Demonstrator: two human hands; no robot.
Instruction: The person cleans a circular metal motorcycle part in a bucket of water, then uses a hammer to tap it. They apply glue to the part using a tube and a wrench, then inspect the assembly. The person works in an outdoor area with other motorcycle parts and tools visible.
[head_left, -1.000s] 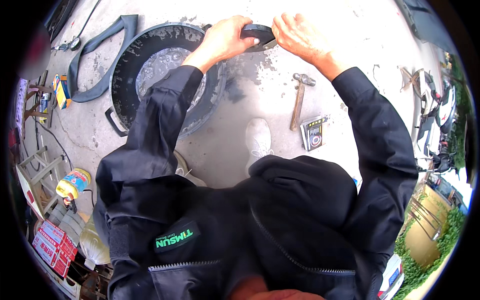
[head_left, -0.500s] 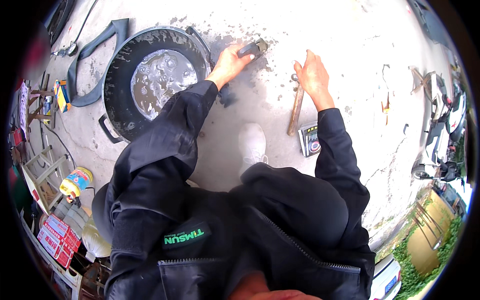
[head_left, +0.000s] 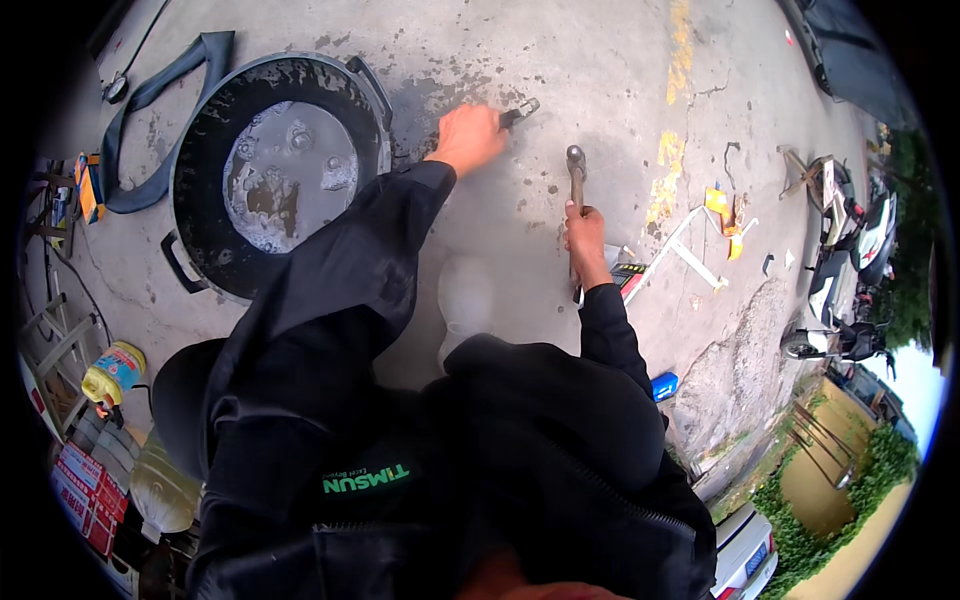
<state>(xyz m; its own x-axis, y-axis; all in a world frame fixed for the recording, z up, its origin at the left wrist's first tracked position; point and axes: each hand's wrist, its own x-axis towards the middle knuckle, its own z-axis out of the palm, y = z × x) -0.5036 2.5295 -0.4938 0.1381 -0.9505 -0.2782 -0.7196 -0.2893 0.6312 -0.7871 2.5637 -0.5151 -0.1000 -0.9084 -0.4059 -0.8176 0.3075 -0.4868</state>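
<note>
One wide fisheye view looked steeply down from the head: jacket [head_left: 400, 510] close at lower centre, left hand [head_left: 468, 138] and right hand [head_left: 587, 240] farther off above mid-frame, floor [head_left: 590, 70] beyond.

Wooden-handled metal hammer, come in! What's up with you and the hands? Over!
Right hand: closed around hammer. Left hand: gripping small dark grey-tipped object. Round black tub: left of both hands.

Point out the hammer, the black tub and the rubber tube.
Hammer [head_left: 577, 187], head view: handle, just below its head.
Black tub [head_left: 203, 180], head view: inner wall, left side.
Rubber tube [head_left: 112, 170], head view: left stretch.
</note>
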